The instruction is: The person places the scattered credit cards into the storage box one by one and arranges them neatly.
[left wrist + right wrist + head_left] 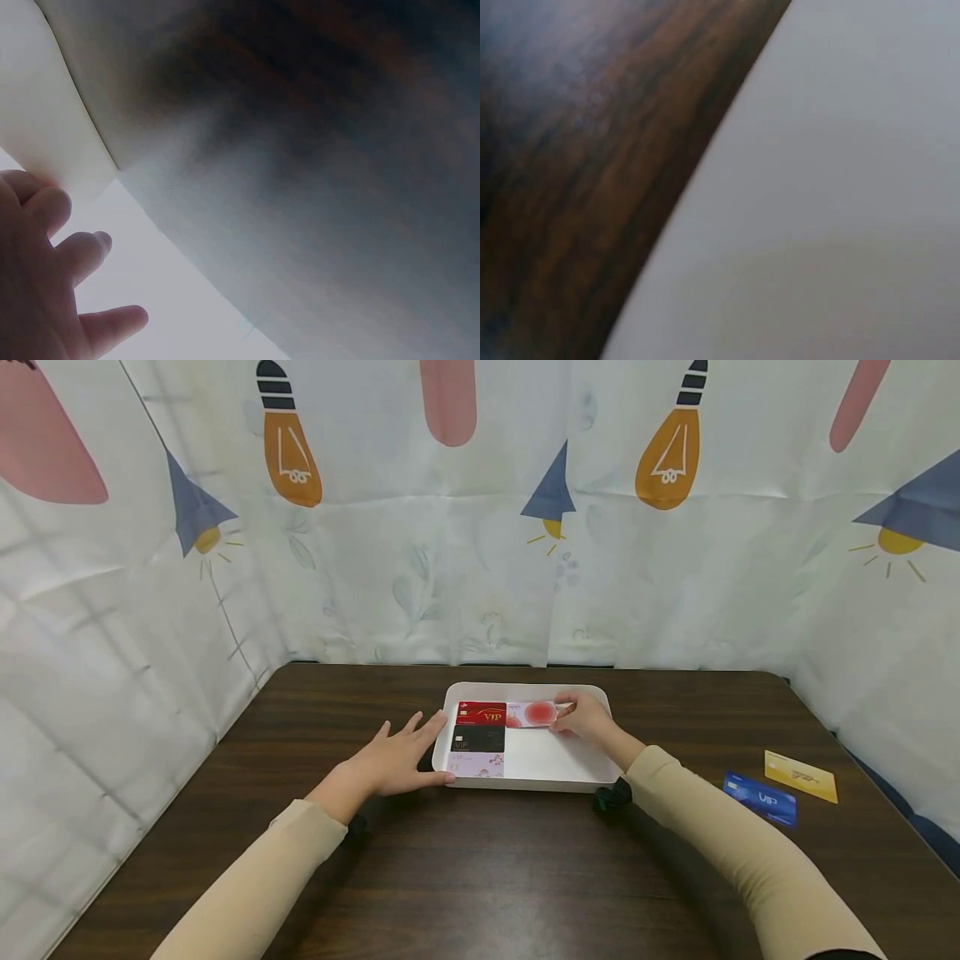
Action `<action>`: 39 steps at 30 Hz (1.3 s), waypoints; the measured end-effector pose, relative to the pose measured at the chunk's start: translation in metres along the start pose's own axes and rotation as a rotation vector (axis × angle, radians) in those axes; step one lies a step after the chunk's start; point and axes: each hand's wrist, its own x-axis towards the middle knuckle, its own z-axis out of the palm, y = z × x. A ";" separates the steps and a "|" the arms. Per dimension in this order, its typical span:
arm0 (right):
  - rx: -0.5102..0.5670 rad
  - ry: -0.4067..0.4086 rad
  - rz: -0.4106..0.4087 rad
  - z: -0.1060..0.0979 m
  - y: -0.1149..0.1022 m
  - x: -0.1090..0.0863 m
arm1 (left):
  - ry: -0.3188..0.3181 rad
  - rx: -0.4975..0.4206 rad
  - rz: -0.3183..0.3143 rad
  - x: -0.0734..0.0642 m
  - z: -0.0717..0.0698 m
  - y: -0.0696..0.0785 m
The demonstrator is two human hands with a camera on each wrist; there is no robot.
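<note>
A white tray (558, 764) holds a red VIP card (474, 712), a black VIP card (478, 739) and a lilac flowered card (474, 765), stacked in a column along its left side. To the right of the red card lies a pale card with a pink-red circle (528, 714). My right hand (588, 718) pinches that card's right end between thumb and fingers. With fingers spread, my left hand (397, 760) rests against the tray's left edge, the thumb at the front left corner. In the left wrist view, the left hand's fingers (79, 259) show beside the tray wall (56, 97).
On the dark wooden table (480, 877), a blue VIP card (761, 799) and a yellow card (801, 776) lie to the right, beyond my right forearm. A white curtain (480, 585) with printed lamps and bulbs hangs behind the table. The right wrist view shows blurred white tray surface (840, 180) and table.
</note>
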 end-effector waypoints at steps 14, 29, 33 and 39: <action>-0.138 -0.039 -0.052 -0.001 0.002 0.001 | -0.006 0.001 -0.003 0.000 0.000 0.000; -0.251 -0.025 -0.040 0.005 0.000 -0.002 | -0.003 -0.006 -0.004 -0.001 0.001 0.001; -0.256 -0.020 -0.036 0.006 0.000 -0.002 | -0.003 -0.004 -0.006 0.000 0.001 0.001; -0.239 -0.013 -0.039 0.005 0.002 0.000 | -0.002 -0.004 -0.006 0.000 0.001 0.000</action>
